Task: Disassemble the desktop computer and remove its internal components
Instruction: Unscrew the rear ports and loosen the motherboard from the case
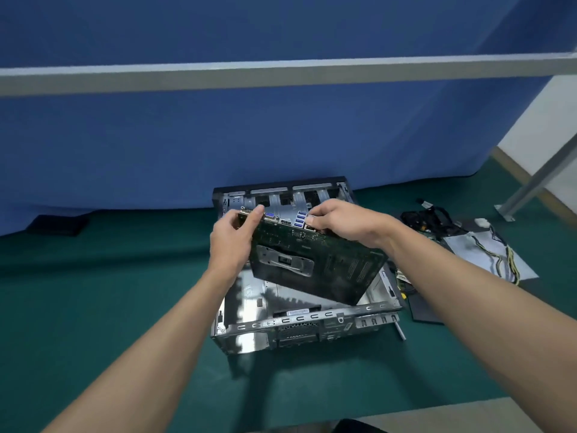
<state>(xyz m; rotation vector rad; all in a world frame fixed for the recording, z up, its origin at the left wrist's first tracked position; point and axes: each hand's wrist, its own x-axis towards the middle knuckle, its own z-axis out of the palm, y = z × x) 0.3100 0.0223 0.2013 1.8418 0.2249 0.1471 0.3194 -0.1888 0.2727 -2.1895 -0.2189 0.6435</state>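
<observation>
Motherboard (318, 264): held tilted over the open computer case (299, 326), underside up (blue USB ports at far edge). Gripped there by left hand (232, 239) and right hand (343, 220), fingers curled round the edge. Power supply (477, 248) with cables lying right of case.

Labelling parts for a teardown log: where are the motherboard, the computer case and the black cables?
motherboard (340, 264), head view, dark underside of the board
computer case (249, 335), head view, shiny near wall
black cables (427, 218), head view, middle of the bundle

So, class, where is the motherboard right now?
In the head view the motherboard is centre, held tilted above the open computer case, left hand and right hand gripping its port edge.
</observation>
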